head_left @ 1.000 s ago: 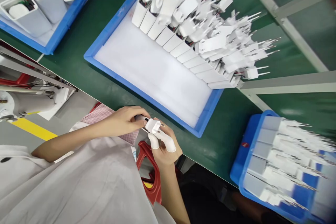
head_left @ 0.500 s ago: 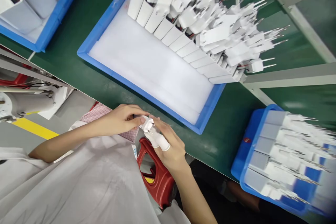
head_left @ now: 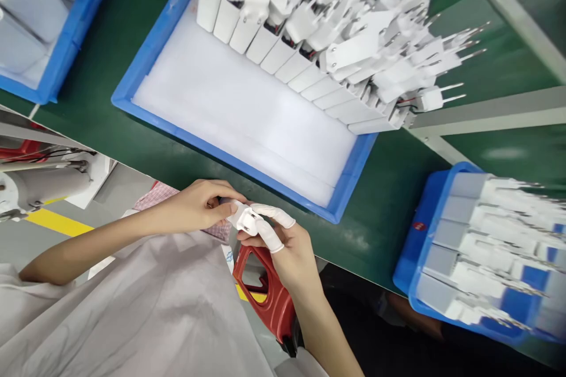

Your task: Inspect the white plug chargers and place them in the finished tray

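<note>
A small white plug-in power adapter [head_left: 244,218] is between my two hands, just off the bench's front edge. My left hand [head_left: 207,205] is closed around its back end, thumb on top, and hides much of the casing. On the other side my right hand [head_left: 292,250] pinches the plug end between thumb and index finger, both in white finger cots. Its other fingers curl beneath. Beyond my hands lies a blue tray [head_left: 221,156] lined with white foam. White adapter casings [head_left: 260,44] stand in a row along its far side, with plug parts and wires sticking out of their tops.
A blue bin [head_left: 420,247] of adapters with pins stands on the right of the green bench [head_left: 177,168]. Another blue tray [head_left: 66,41] holds larger white casings at upper left. Below are a red stool [head_left: 269,300] and a metal cylinder [head_left: 48,188]. A metal frame [head_left: 490,115] borders the bench.
My right thumb and index finger have spread and shifted their grip around the plug end, which shows more now. My left hand keeps its hold. The view has shifted slightly.
</note>
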Demonstrator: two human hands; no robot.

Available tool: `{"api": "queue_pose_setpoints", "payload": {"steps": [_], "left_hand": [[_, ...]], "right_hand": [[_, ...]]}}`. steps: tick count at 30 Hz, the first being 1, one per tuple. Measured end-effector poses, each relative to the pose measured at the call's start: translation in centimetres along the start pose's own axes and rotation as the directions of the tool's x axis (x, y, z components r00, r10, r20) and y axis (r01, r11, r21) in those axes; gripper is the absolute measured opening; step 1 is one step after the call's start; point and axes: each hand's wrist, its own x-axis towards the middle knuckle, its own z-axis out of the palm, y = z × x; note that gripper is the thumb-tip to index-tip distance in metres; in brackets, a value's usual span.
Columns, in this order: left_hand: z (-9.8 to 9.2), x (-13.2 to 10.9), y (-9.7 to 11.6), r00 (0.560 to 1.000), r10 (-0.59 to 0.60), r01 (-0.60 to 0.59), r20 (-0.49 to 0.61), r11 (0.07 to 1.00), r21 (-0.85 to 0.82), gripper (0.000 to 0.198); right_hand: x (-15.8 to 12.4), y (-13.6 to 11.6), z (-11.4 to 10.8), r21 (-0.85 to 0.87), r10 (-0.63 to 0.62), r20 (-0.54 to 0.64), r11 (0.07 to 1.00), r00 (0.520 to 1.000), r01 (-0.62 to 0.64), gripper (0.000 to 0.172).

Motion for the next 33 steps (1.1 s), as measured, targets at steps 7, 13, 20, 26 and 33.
{"api": "queue_pose_setpoints", "payload": {"steps": [7, 13, 20, 26, 33], "left_hand": [[-0.6, 0.1, 0.2, 0.995, 0.003, -0.007, 0.096, 0.999, 0.035, 0.034], [-0.2, -0.5, 0.2, 0.998, 0.057, -0.058, 0.016, 0.994, 0.093, 0.033], [0.6, -0.6, -0.5, 0.998, 0.022, -0.028, -0.059, 0.994, -0.109, 0.034], [0.2, -0.6, -1.5, 0.989, -0.040, 0.021, -0.142, 0.991, -0.134, 0.056], [0.3, -0.2, -2.5, 0.959, -0.055, 0.020, -0.276, 0.992, -0.127, 0.067]], "right_hand": [[0.3, -0.6, 0.7, 0.072, -0.028, 0.000, 0.997, 1.000, 0.027, 0.028], [0.7, -0.5, 0.1, 0.213, 0.070, 0.136, 0.972, 0.988, -0.098, 0.035], [0.8, -0.9, 1.3, 0.289, 0.161, 0.049, 0.942, 0.986, -0.168, 0.039], [0.5, -0.3, 2.3, -0.118, -0.350, -0.103, 0.934, 0.931, 0.338, 0.013], [0.4, 1.0, 3.0, -0.852, -0.582, 0.110, 0.362, 0.806, 0.378, 0.045]]}}
